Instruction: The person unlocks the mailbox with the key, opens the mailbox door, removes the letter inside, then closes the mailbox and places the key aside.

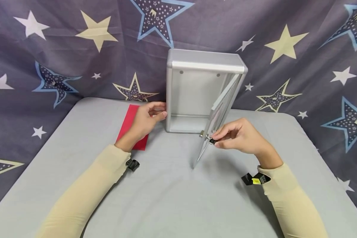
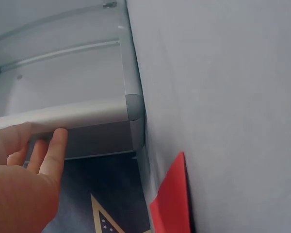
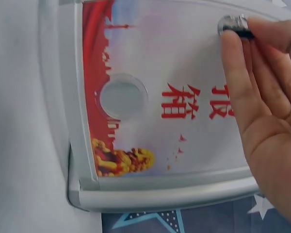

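A silver box [image 1: 206, 59], a letter box with a printed front panel, stands upright at the back of the table. Its door [image 1: 203, 145] hangs open on the right side, showing the bare inside. My right hand [image 1: 239, 137] pinches a small black-headed key [image 1: 212, 141] at the lock [image 1: 202, 133] on the door. Red characters [image 3: 179, 102] and a round window [image 3: 123, 98] show on the door's face in the right wrist view. My left hand [image 1: 148, 119] rests with extended fingers [image 2: 55, 155] against the box's left side.
A flat red paper or envelope [image 1: 141, 143] lies on the table left of the box, partly under my left wrist. The grey table cloth [image 1: 166, 198] spreads in front. Behind the box hangs a dark star-patterned curtain [image 1: 202, 26].
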A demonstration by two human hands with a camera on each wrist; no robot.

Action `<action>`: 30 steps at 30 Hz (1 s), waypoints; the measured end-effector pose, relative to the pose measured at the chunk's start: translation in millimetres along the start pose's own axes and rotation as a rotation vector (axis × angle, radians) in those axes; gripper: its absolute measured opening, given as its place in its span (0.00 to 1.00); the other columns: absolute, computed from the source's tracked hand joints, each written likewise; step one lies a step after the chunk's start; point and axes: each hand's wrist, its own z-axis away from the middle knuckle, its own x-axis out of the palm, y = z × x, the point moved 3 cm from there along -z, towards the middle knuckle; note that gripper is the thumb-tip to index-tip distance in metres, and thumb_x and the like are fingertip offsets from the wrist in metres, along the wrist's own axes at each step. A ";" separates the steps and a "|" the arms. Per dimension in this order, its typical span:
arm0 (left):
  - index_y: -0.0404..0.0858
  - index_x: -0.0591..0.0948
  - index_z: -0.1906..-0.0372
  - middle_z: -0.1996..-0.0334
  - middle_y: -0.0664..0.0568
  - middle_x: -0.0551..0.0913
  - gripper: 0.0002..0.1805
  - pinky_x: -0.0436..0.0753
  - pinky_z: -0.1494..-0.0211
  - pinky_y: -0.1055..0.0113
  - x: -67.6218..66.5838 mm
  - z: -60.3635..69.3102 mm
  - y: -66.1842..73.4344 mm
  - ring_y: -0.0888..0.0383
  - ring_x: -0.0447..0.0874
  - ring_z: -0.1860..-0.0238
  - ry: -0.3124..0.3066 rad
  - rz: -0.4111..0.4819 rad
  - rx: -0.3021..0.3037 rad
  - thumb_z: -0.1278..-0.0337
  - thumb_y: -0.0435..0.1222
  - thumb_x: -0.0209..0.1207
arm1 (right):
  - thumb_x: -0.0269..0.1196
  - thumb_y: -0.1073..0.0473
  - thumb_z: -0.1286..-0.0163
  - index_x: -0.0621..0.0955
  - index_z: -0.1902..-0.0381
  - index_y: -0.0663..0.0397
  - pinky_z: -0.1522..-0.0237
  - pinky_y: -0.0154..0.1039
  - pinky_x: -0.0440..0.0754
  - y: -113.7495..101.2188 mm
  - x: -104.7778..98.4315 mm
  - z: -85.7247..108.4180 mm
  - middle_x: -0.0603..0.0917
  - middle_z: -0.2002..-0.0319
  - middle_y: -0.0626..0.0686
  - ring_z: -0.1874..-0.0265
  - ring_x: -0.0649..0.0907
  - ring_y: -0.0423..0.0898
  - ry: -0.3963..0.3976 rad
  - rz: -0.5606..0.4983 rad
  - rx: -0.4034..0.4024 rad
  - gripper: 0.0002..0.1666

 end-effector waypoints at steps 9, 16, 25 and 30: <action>0.30 0.83 0.43 0.52 0.40 0.87 0.19 0.90 0.54 0.67 -0.4 0.6 0.9 0.57 0.88 0.58 0.001 0.005 0.012 0.39 0.24 0.67 | 0.71 0.79 0.45 0.88 0.64 0.70 0.64 0.41 0.92 1.8 11.6 -5.5 0.91 0.65 0.56 0.66 0.90 0.45 0.082 0.040 0.051 0.10; 0.31 0.83 0.42 0.50 0.38 0.86 0.19 0.89 0.54 0.69 0.0 -0.4 0.3 0.56 0.87 0.58 -0.005 -0.002 0.005 0.38 0.25 0.67 | 0.71 0.78 0.45 0.88 0.63 0.71 0.64 0.40 0.91 3.7 18.2 -13.3 0.91 0.65 0.56 0.67 0.90 0.45 0.124 0.043 0.071 0.10; 0.30 0.82 0.42 0.51 0.37 0.86 0.19 0.90 0.53 0.67 -0.6 -0.2 1.1 0.55 0.87 0.57 -0.008 0.006 0.013 0.38 0.25 0.67 | 0.72 0.75 0.44 0.89 0.62 0.66 0.63 0.40 0.91 3.8 27.0 -26.1 0.90 0.64 0.58 0.66 0.90 0.50 0.174 0.088 0.108 0.10; 0.29 0.82 0.42 0.50 0.36 0.86 0.19 0.90 0.54 0.67 0.3 0.2 1.8 0.54 0.87 0.57 -0.009 0.011 0.017 0.38 0.24 0.66 | 0.72 0.77 0.45 0.90 0.63 0.64 0.62 0.42 0.92 4.7 30.9 -33.1 0.90 0.63 0.59 0.65 0.90 0.50 0.189 0.098 0.096 0.11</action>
